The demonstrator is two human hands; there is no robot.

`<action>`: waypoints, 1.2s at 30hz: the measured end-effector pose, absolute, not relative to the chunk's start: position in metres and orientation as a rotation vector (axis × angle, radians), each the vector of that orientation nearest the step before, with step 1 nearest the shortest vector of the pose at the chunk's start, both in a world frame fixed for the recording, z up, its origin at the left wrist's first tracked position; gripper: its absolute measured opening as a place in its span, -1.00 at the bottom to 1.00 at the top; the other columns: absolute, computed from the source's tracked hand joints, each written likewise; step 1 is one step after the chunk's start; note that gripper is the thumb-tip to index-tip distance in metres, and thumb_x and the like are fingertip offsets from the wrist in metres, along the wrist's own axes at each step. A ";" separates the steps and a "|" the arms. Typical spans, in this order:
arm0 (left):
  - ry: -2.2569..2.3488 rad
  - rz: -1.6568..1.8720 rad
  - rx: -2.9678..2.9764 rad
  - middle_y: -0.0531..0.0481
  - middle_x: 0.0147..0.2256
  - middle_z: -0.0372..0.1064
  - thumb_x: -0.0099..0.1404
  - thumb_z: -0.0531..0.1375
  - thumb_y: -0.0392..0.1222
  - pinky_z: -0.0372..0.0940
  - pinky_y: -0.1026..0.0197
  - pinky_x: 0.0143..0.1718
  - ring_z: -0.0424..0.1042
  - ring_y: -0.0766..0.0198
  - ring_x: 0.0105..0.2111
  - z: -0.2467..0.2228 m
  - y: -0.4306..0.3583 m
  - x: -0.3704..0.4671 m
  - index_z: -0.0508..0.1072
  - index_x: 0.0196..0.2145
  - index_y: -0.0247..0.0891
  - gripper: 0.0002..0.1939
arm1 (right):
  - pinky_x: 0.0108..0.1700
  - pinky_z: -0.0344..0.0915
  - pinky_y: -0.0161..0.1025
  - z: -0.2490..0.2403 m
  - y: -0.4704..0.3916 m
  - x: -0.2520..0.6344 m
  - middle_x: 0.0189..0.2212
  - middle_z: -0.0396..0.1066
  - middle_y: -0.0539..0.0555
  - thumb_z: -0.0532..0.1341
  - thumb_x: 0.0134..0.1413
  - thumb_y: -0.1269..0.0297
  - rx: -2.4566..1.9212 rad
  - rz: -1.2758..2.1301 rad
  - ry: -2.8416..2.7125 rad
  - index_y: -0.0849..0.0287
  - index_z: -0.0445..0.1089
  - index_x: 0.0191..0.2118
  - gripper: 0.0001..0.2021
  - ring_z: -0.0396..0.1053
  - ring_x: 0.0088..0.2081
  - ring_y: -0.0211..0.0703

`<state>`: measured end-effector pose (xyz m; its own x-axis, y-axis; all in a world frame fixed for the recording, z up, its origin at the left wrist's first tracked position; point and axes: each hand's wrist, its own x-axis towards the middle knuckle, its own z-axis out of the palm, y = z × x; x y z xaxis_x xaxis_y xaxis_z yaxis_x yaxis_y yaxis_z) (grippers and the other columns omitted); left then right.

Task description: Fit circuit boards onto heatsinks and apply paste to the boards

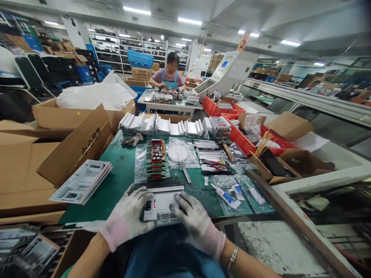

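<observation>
A light grey plastic housing lies at the near edge of the green table, in front of my body. My left hand, in a white and pink glove, grips its left end, with the thumb along the near side and the fingers over the top. On the right part of the housing rests my gloved right hand, its fingers apart and bent over the top face. Just beyond the housing, a stack of green and orange circuit boards sits on clear plastic wrap.
Grey panels are stacked at the left edge. White housings line the far edge. Metal strips, red-handled pliers and glue tubes lie right. Red bins stand beyond. A person sits at another table.
</observation>
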<state>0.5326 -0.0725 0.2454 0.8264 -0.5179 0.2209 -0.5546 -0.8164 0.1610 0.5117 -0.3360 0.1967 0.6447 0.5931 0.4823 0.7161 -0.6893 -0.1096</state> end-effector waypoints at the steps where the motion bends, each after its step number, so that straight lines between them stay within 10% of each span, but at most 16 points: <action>1: -0.815 0.249 2.801 -0.24 -0.04 0.48 -0.03 0.32 -0.06 0.08 -0.25 0.24 0.38 -0.13 0.09 0.248 -0.075 0.531 0.46 -0.06 -0.32 -0.44 | 0.15 0.27 0.11 0.206 -0.342 0.513 0.16 0.31 0.31 0.36 -0.08 -0.13 -2.539 -0.510 -0.996 0.17 0.20 0.23 -0.19 0.23 0.19 0.20; 10: -1.087 0.204 2.728 -0.19 0.16 0.31 -0.11 0.45 -0.05 0.13 -0.26 0.18 0.28 -0.18 0.15 0.233 -0.100 0.526 0.40 0.07 -0.09 -0.25 | 0.24 0.15 0.18 0.207 -0.349 0.521 0.19 0.27 0.31 0.33 -0.10 -0.23 -2.487 -0.436 -0.946 0.21 0.21 0.22 -0.15 0.16 0.25 0.23; 17: -1.103 0.222 2.729 -0.20 0.09 0.37 -0.18 0.51 -0.03 0.25 -0.24 0.09 0.34 -0.19 0.07 0.228 -0.101 0.531 0.39 0.07 -0.07 -0.18 | 0.04 0.30 -0.01 0.171 -0.337 0.518 0.11 0.36 0.17 0.22 0.15 0.34 -2.539 -0.894 -1.197 0.01 0.31 0.13 -0.59 0.22 0.17 0.07; 22: -1.158 0.365 2.727 -0.25 0.12 0.35 -0.14 0.50 -0.07 0.16 -0.23 0.21 0.30 -0.16 0.14 0.237 -0.091 0.531 0.30 0.12 -0.23 -0.13 | 0.05 0.30 0.00 0.199 -0.344 0.527 0.11 0.37 0.30 0.25 0.06 0.14 -2.540 -0.682 -1.193 0.22 0.27 0.15 -0.46 0.22 0.18 0.14; 36: -1.273 0.853 2.414 -0.20 -0.08 0.50 0.31 0.18 -0.06 0.38 0.04 -0.03 0.50 0.06 -0.07 0.256 -0.081 0.568 0.24 0.05 -0.23 -0.58 | 0.04 0.33 -0.02 0.230 -0.352 0.554 0.06 0.44 0.29 0.21 0.11 0.03 -2.457 -0.708 -1.169 0.27 0.30 0.12 -0.46 0.40 0.07 0.07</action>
<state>0.5675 -0.0809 0.2563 0.4370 -0.6536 0.6180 -0.8201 -0.5717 -0.0247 0.5540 -0.3517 0.2301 0.5401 0.6255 0.5631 0.7887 -0.6096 -0.0793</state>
